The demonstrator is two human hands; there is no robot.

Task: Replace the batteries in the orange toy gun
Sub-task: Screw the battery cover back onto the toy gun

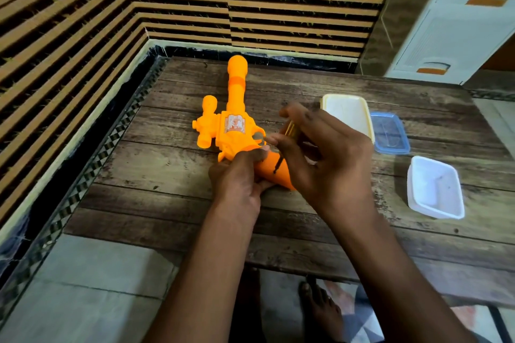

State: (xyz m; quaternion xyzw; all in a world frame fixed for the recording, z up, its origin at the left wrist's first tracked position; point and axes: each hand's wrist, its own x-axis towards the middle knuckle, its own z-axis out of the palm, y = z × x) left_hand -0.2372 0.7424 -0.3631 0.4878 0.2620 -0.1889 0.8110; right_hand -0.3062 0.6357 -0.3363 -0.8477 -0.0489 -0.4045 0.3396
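toy gun: the orange toy gun [232,125] lies flat on the wooden table [172,175], barrel pointing away toward the wall, grip end nearest the person

left hand: left hand [237,178] is wrapped round the grip from the left, holding it steady

right hand: right hand [320,153] sits just right of the grip, pinching a small screwdriver [284,145] with its tip down on the grip

tubs: two white containers [347,117] [434,188] and a blue lid [390,132], well off to the right
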